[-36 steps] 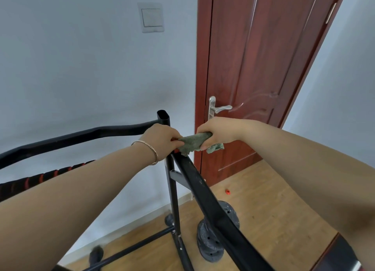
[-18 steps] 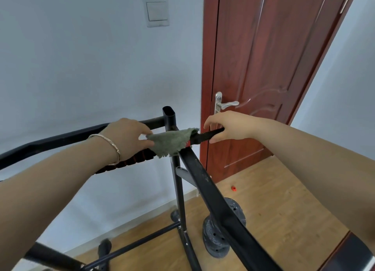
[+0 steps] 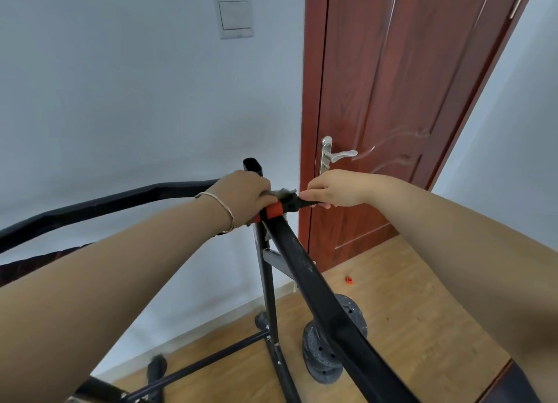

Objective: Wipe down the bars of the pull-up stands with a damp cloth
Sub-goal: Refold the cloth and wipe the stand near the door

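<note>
So both hands are up at the corner of the black metal pull-up stand [image 3: 267,281], right where the upright post meets the bars. The left hand [image 3: 244,195], with a thin silver bracelet [image 3: 222,204] on the wrist, has its fingers curled over the crumpled grey-green cloth [image 3: 282,193] and grips it against the bar beside the post's open top. A bit of the cloth sticks out to the right of the knuckles, just above a red band [image 3: 271,211] wrapped round the bar. The right hand [image 3: 335,189] is pinching the short black stub bar [image 3: 305,204] that pokes out toward the door, thumb and fingertips closed on its end, very close to the cloth. Can't tell how much of the cloth is tucked under the left palm.

1 long black slanted bar [image 3: 317,288] runs from that corner down toward the camera, and a curved black top bar [image 3: 120,197] heads off left behind the left forearm. Down on the light wooden floor [image 3: 392,327] there's a stack of dark grey weight plates [image 3: 323,354] beside the stand's foot. A small orange bit [image 3: 349,280] lies near the reddish-brown wooden door [image 3: 392,100], which has a silver lever handle [image 3: 339,155]. There's a white wall switch [image 3: 234,14] up on the pale wall
</note>
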The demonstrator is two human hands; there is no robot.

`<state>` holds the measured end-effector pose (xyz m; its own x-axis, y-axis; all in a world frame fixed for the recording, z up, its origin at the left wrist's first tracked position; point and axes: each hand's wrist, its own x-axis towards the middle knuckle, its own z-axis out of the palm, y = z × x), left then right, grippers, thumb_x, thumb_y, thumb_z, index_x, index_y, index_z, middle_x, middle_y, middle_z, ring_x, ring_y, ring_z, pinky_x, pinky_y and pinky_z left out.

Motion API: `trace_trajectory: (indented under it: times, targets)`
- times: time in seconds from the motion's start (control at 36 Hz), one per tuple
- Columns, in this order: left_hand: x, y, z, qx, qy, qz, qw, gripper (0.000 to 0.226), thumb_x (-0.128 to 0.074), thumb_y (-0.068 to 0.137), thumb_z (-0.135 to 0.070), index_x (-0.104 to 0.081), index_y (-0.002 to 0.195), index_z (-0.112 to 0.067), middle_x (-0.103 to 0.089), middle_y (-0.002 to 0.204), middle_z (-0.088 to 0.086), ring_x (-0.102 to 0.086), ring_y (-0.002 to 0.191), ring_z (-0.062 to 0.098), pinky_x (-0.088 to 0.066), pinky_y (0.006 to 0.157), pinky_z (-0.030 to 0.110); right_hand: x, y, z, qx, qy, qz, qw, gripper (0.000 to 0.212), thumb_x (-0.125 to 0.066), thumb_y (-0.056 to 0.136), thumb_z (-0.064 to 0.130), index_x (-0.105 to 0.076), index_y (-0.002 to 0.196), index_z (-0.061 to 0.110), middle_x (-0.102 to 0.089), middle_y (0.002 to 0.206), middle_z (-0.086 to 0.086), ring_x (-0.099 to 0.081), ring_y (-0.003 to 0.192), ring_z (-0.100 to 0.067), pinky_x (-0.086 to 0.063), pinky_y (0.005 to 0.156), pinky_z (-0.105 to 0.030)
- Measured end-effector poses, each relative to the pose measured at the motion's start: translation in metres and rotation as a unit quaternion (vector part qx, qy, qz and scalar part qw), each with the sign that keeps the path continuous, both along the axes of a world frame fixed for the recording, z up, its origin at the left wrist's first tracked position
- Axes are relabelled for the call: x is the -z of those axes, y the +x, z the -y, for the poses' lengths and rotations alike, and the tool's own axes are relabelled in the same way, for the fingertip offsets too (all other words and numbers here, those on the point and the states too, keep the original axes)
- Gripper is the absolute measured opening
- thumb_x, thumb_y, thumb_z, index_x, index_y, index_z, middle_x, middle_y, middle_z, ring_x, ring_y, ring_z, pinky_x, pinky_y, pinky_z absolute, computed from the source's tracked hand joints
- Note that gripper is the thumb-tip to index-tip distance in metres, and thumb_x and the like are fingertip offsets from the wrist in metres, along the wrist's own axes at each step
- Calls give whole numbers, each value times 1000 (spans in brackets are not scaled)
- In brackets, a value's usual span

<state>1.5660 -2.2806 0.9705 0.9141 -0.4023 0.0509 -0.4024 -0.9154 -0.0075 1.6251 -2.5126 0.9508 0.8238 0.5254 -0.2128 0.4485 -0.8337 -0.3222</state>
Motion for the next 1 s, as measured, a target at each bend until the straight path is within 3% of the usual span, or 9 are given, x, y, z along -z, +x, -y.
trace_trajectory:
  times: [0.14,0.25,0.33,0.44,0.53,0.64,0.81,0.92,1.0]
  targets:
    - [-3,-12,-7,-41,-182,-42,982,63,-36,99,-57,-67,75,-8,-68,76,5,-61,74,19,-48,71,28,-1,-3,-3,22,21,2,1000,58,-36,101,58,-57,71,13,-55,63,2,-49,59,-16,-45,69,-32]
    - [-2,-12,-12,-105,-309,-33,944,68,-34,101,-54,-71,65,-11,-73,81,-12,-62,73,3,-37,70,12,-1,-4,-10,20,-3,37,999,44,-32,108,29,-48,69,15,-58,64,-4,-53,59,-22,-53,79,-43]
    - [7,-9,-11,-48,-206,-1,977,31,-50,99,-46,-67,106,-21,-67,99,-6,-61,90,14,-42,76,21,6,-4,-15,41,-31,81,995,32,-40,104,14,-43,73,21,-63,73,-6,-58,67,-24,-55,75,-50]
    - [12,-5,0,-10,-44,-83,996,59,-56,93,-55,-43,140,-22,-61,119,-1,-60,105,19,-48,89,31,10,-5,-16,41,-72,191,978,52,-28,107,39,-60,76,11,-66,73,-4,-63,68,-24,-57,72,-44]
    - [9,-2,5,2,-2,-57,998,53,-53,93,-57,-44,132,-21,-62,101,-2,-63,89,20,-52,81,36,5,-7,-16,50,-78,266,959,56,-27,106,40,-56,69,9,-59,66,-5,-57,61,-24,-53,63,-37]
    - [1,0,14,35,45,10,998,29,-52,95,-36,-42,111,-14,-57,88,2,-58,75,22,-46,62,35,-11,-12,-18,59,-73,306,947,50,-31,103,32,-43,59,11,-47,58,-4,-42,52,-22,-47,62,-36]
    - [7,-7,21,24,87,43,995,30,-43,100,-45,-33,96,-16,-47,69,-3,-57,67,23,-48,59,37,-41,-6,-15,57,-77,3,995,59,-28,99,33,-68,69,1,-70,57,-11,-67,50,-24,-52,56,-29]
    - [2,-6,23,2,58,-19,998,43,-39,97,-60,-39,92,-18,-50,73,-2,-54,69,19,-43,63,32,-28,-2,-15,-22,-103,111,988,23,-39,98,14,-45,77,7,-51,58,-4,-44,46,-19,-42,54,-34]
    - [-5,2,23,-16,10,-119,993,49,-38,96,-64,-50,86,-17,-59,79,0,-56,74,18,-41,64,30,-10,-4,-10,-26,-109,209,971,40,-58,92,4,-22,78,13,-33,53,0,-25,43,-15,-22,42,-25]
